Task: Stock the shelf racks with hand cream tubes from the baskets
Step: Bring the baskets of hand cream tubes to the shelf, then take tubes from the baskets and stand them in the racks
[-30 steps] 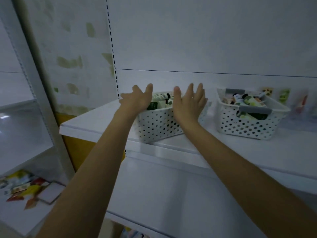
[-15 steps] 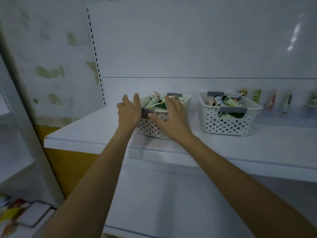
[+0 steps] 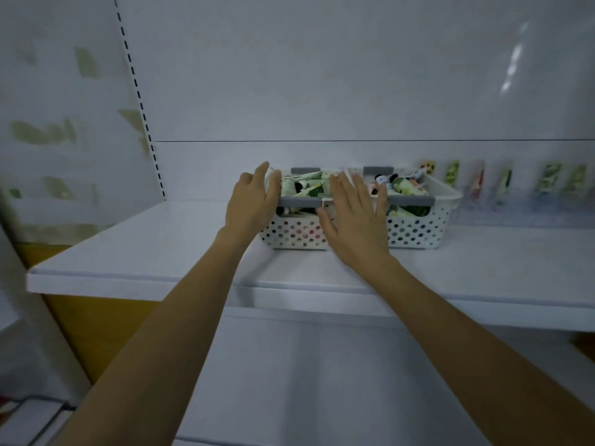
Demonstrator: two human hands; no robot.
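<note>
Centrally, the left hand is lying with straight fingers against the left end of the left basket, which is holding hand cream tubes on the white shelf; the right hand, fingers spread, grasping nothing, is covering its right front corner.

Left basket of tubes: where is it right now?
Head view, mid-frame: the left basket stands on the white shelf, close beside the right basket, with the left hand at its left end and the right hand at its right end.
</note>
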